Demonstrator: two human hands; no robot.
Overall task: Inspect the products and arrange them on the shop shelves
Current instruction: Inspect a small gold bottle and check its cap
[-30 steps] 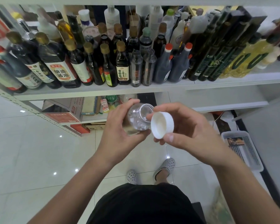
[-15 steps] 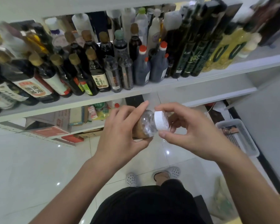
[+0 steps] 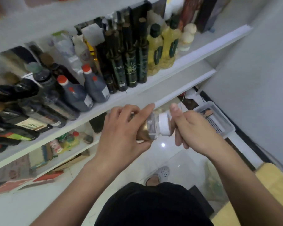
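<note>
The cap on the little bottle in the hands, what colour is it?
White. The cap on the bottle shows best in the head view.

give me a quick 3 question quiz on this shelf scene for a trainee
1. True or false: the right hand holds the white cap at the mouth of the small jar.
2. Which hand grips the jar's body: A left hand, B right hand?
3. Fill in: the two dark jugs on the shelf have ___ caps.
Key: 1 true; 2 A; 3 red.
</note>
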